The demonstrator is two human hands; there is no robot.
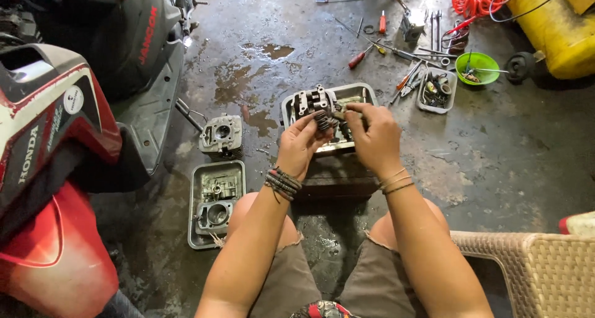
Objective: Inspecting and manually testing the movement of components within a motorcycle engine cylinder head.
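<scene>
Far left of the grip, a red scooter point(43, 169) stands on the wet floor point(496, 157). A metal tray point(198, 231) of engine parts and a finned cylinder point(221, 135) lie left of the left hand point(299, 146), whose fingers pinch a dark valve spring point(322, 121). Just above, a cylinder head point(313, 100) sits in a second tray point(365, 92). The right hand point(374, 138) pinches a small part, probably metal, beside the spring. A green bowl point(477, 68) lies far right.

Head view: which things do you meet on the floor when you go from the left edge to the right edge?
Red scooter → grey parts tray → cylinder block → left hand → right hand → small tray of tools → green bowl → yellow tank.
</scene>
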